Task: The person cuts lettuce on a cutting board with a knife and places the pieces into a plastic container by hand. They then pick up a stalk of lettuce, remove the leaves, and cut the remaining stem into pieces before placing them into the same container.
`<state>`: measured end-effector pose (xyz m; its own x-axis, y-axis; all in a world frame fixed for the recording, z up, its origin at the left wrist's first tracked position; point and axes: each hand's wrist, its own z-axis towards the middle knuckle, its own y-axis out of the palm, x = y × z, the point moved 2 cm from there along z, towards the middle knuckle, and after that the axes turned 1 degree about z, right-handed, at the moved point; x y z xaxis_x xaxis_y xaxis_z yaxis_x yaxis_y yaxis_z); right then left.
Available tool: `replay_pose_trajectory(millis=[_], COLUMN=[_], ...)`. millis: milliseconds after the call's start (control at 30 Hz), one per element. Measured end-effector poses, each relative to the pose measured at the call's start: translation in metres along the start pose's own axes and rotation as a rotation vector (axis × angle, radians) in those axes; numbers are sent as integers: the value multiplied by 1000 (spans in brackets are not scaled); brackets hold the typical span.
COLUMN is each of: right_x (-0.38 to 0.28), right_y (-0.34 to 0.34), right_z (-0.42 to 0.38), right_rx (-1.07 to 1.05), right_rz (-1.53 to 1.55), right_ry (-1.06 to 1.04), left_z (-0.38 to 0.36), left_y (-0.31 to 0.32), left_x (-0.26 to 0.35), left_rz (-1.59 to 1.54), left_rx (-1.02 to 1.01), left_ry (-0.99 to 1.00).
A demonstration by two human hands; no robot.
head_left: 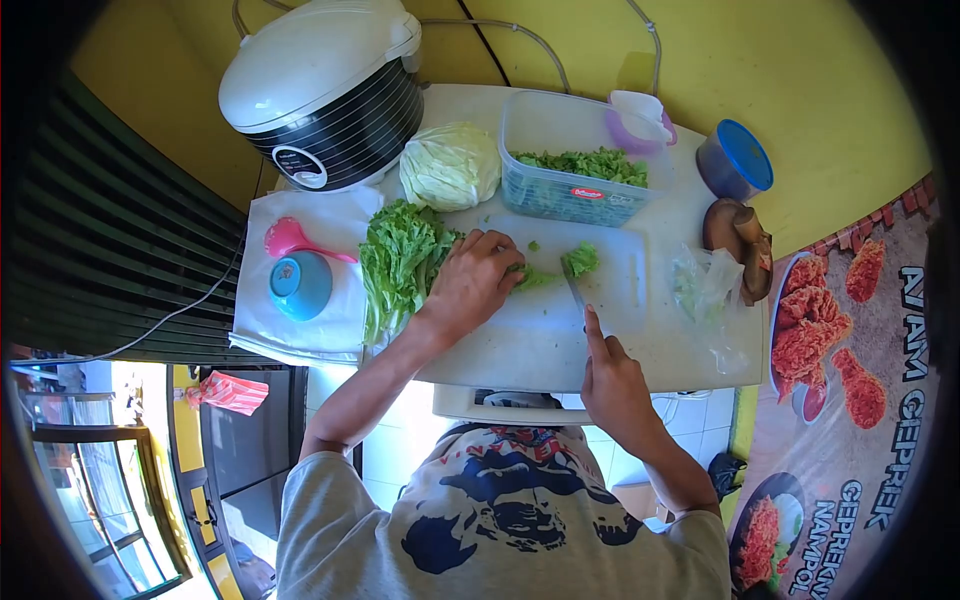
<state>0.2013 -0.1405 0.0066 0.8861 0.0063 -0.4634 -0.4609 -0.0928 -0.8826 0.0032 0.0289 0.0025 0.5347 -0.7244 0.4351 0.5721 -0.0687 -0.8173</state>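
Observation:
My left hand [474,277] is closed over lettuce leaves [538,277] on a white cutting board [610,285], fingers curled, the leaf ends poking out to the right. In my right hand [612,380] is a knife [574,287], index finger stretched along its spine, the blade at the board beside a cut piece of lettuce [582,259]. A bunch of whole lettuce [400,262] lies left of the board, next to my left hand. Behind the board, a clear plastic container [575,205] holds chopped greens [590,165].
A rice cooker [330,95] stands at back left beside a cabbage [450,165]. At left, a pink ladle [300,240] and blue bowl [300,285] rest on white paper [250,335]. Rightward are a plastic bag [705,290], a blue-lidded tub [735,160] and a brown stone mortar [730,235].

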Motion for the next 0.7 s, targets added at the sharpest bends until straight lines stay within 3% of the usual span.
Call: replay_pose_trajectory(millis=[133, 233, 367, 467, 533, 633, 700], right_x=[1, -3, -6, -8, -7, -6, -7], right_y=[-4, -12, -16, -19, -20, -7, 0], right_z=[-1, 0, 14, 32, 49, 66, 74], right_rx=[38, 108, 268, 287, 189, 178, 221], right_rz=[19, 110, 289, 529, 641, 841, 832], right_ry=[-10, -43, -153, -116, -3, 2, -29], left_z=[3, 9, 13, 12, 10, 9, 7], left_y=[-8, -16, -21, -15, -13, -9, -11], left_x=[2, 5, 12, 11, 11, 8, 7], left_rz=[-63, -486, -700, -862, -952, -1014, -886], left_rx=[-66, -219, -240, -282, -329, -335, -277], left_ry=[-37, -254, -202, -159, -172, -181, -209])
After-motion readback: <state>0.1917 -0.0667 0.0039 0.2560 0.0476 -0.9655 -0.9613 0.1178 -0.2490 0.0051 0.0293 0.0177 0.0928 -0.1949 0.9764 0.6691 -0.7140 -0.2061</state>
